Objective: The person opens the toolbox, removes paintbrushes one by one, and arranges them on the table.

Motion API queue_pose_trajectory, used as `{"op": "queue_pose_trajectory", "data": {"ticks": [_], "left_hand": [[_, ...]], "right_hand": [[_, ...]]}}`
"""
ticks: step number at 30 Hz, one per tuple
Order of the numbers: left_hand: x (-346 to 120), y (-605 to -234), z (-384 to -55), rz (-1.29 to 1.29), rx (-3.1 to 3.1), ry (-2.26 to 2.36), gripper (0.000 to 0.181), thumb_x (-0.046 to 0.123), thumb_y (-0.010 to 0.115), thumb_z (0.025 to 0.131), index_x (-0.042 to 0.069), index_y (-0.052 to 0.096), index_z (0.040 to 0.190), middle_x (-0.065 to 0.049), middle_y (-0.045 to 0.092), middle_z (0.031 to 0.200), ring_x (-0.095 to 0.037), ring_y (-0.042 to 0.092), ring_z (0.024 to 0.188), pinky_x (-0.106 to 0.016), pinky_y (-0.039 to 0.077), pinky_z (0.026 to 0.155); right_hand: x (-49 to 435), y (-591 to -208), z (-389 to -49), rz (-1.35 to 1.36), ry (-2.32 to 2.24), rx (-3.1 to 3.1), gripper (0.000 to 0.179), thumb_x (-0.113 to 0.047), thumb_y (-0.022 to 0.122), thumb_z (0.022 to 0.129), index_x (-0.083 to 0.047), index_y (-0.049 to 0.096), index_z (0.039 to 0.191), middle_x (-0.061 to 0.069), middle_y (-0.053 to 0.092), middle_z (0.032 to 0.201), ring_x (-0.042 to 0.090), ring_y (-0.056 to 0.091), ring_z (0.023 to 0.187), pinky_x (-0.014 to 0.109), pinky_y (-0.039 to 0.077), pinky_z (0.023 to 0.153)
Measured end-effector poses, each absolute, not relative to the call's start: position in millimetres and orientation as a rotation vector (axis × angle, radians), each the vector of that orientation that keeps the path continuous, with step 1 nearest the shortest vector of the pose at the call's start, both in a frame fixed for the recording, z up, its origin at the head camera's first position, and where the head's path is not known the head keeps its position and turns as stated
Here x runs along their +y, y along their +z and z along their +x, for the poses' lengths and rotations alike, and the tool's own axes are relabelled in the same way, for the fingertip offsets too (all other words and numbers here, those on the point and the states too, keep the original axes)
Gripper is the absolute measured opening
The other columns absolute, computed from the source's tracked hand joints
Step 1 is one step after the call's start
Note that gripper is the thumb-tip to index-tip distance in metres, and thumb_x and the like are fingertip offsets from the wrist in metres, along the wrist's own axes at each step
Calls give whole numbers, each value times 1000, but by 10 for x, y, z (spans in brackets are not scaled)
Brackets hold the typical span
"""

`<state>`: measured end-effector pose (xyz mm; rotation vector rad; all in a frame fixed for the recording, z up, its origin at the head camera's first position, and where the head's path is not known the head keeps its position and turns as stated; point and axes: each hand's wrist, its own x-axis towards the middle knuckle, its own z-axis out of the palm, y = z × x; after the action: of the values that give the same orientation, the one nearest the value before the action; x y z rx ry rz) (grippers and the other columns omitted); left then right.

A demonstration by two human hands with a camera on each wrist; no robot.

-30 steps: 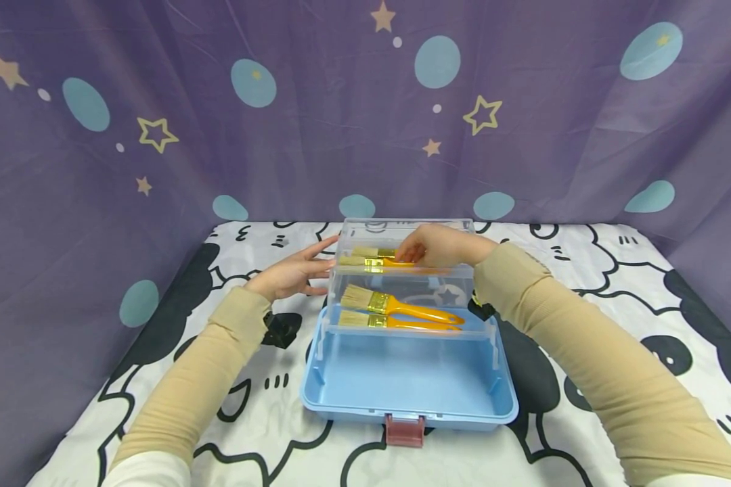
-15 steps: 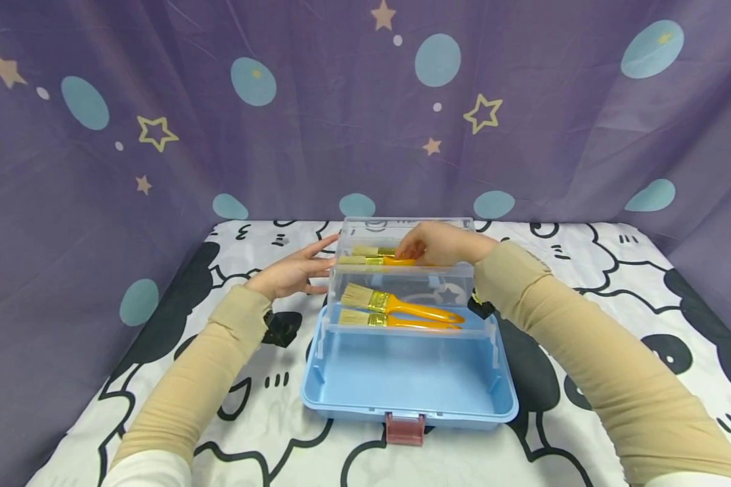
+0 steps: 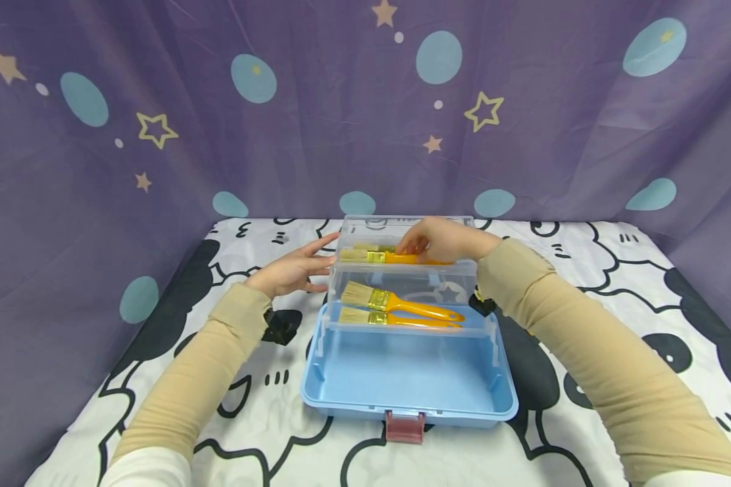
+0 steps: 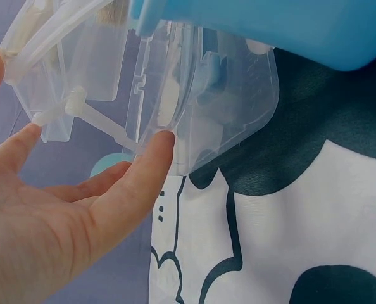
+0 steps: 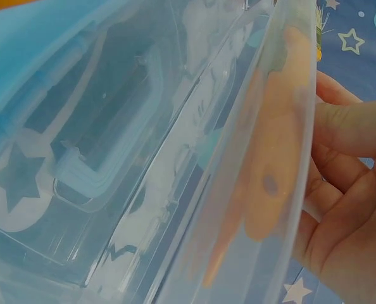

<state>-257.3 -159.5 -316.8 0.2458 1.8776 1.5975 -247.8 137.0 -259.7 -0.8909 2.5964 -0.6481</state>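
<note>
A light-blue toolbox (image 3: 411, 379) stands with its clear lid (image 3: 371, 223) raised and two clear trays stepped up behind its base. My right hand (image 3: 443, 239) grips a paintbrush (image 3: 397, 258) by its orange handle at the upper tray (image 3: 396, 270). Another brush (image 3: 374, 248) lies behind it, partly hidden by the hand. Through the tray wall, the right wrist view shows orange handles (image 5: 270, 190). Fingers spread, my left hand (image 3: 289, 272) touches the trays' left side, its fingertips beside the white hinge link (image 4: 99, 120). Two more brushes (image 3: 402, 308) lie in the lower tray (image 3: 396, 331).
A reddish latch (image 3: 405, 427) hangs at the front of the toolbox. The table wears a white cloth (image 3: 268, 419) with black cartoon figures. Behind it hangs a purple curtain (image 3: 341, 122) printed with stars and blue ovals.
My right hand has risen slightly, and the brush it grips has come up a little above the upper tray's front edge. My left hand has stayed in place.
</note>
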Motion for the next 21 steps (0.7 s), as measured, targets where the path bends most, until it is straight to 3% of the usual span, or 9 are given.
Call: {"op": "queue_pose_trajectory", "data": {"ticks": [9,21], "left_hand": [[-1597,-3193,-2585,234,1875,1604,70,24,50,99,38,6,152,-12,30,152,-37,24,141,-60,27,108],[-1601,-3179,-2582,248,1890,1595,71,28,52,98,39,7,152,-9,27,154,-38,21,141,-60,27,108]], "right_hand": [[1412,-2588,-2481,-906,-695,2604,35,6,60,88,-7,66,120,12,66,111,28,60,104,42,49,94],[1516,-2507,-2511,-832,-771,2632,34,2,60,90,-11,66,121,9,65,113,25,59,106,42,47,96]]}}
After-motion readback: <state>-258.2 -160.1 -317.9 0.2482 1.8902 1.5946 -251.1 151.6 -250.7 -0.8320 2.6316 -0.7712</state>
